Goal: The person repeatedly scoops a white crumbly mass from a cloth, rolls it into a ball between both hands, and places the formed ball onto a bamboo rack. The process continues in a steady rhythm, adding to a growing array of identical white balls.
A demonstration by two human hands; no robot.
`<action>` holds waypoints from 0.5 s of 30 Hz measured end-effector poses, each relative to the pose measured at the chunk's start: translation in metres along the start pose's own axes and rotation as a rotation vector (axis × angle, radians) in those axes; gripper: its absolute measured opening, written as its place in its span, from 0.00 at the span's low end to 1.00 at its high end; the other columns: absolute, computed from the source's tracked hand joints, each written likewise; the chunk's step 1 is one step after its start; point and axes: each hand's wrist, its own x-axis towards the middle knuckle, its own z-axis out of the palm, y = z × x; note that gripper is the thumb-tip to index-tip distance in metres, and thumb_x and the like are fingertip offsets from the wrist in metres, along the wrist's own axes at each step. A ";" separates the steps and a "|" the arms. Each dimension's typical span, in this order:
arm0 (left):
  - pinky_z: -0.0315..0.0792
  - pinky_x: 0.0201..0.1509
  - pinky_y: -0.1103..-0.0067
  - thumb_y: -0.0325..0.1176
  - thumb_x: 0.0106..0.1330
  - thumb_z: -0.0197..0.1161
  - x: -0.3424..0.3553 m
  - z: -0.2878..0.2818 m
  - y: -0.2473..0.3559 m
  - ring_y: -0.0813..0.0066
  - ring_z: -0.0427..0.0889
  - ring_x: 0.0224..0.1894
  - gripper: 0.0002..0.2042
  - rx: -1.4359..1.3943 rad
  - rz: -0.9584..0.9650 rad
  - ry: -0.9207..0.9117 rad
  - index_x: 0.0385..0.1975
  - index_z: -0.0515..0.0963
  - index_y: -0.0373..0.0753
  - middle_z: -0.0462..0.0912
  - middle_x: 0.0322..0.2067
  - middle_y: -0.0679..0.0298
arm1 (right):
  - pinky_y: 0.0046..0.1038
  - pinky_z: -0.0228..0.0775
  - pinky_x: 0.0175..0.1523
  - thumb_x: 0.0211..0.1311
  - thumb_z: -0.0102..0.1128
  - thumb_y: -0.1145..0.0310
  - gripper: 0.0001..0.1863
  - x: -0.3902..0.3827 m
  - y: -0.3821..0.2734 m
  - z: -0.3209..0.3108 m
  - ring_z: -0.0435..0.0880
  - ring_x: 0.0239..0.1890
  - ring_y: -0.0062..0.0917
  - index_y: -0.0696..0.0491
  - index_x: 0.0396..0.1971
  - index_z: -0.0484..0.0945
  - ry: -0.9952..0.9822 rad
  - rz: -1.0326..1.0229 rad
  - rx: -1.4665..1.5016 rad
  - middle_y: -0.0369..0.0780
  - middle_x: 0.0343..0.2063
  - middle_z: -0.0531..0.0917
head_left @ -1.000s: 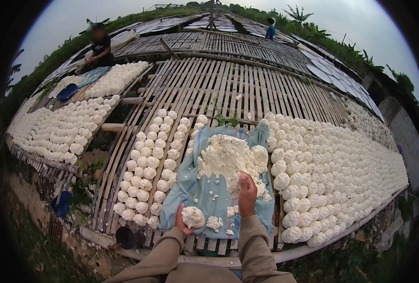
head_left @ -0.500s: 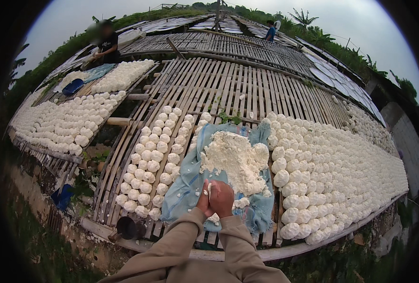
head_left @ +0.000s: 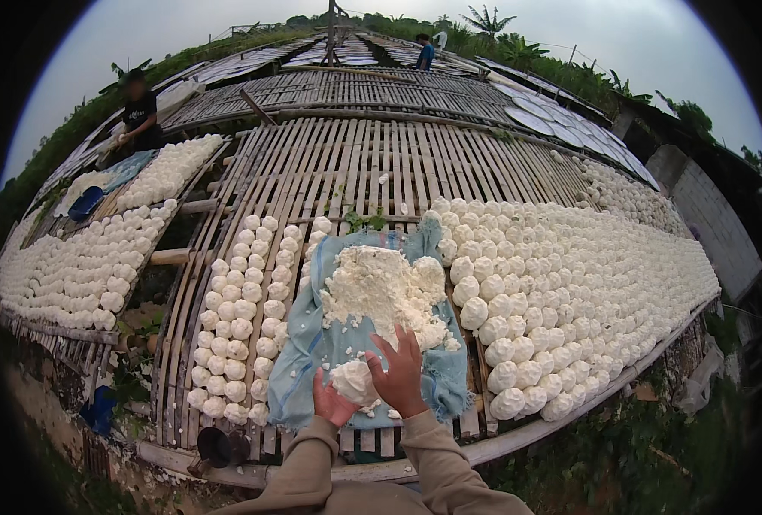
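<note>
Over the near end of the blue cloth [head_left: 299, 378], my left hand [head_left: 332, 405] is cupping a white dough ball [head_left: 354, 383]; my right hand [head_left: 400, 378] is hovering spread beside it. I'm seemingly shaping, next needing even pressure.

Slatted bamboo platform [head_left: 346, 172], one, stood before me; directly upon it: blue cloth [head_left: 291, 396], spread; white balls [head_left: 234, 369], rowed along both its sides.

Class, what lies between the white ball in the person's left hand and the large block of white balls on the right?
The head view shows the open right hand, then blue cloth, then a narrow strip of bamboo slats.
</note>
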 end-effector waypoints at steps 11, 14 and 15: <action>0.75 0.67 0.63 0.66 0.74 0.52 0.012 -0.023 -0.026 0.60 0.82 0.60 0.32 0.048 -0.089 -0.155 0.60 0.78 0.43 0.84 0.57 0.59 | 0.45 0.73 0.62 0.76 0.55 0.55 0.20 -0.065 0.022 0.041 0.83 0.56 0.50 0.55 0.53 0.84 -0.131 0.234 0.523 0.53 0.51 0.84; 0.70 0.71 0.54 0.72 0.70 0.50 0.002 -0.022 -0.030 0.52 0.80 0.62 0.39 -0.276 -0.181 -0.271 0.64 0.75 0.42 0.82 0.60 0.55 | 0.48 0.61 0.74 0.75 0.56 0.50 0.26 -0.057 0.023 0.022 0.77 0.64 0.51 0.56 0.58 0.81 -0.244 0.399 0.575 0.55 0.62 0.78; 0.67 0.73 0.50 0.75 0.68 0.48 0.001 -0.022 -0.032 0.49 0.79 0.63 0.43 -0.464 -0.282 -0.429 0.66 0.73 0.41 0.81 0.62 0.54 | 0.48 0.60 0.74 0.75 0.56 0.50 0.27 -0.055 0.024 0.013 0.76 0.65 0.52 0.56 0.59 0.79 -0.227 0.302 0.438 0.56 0.64 0.76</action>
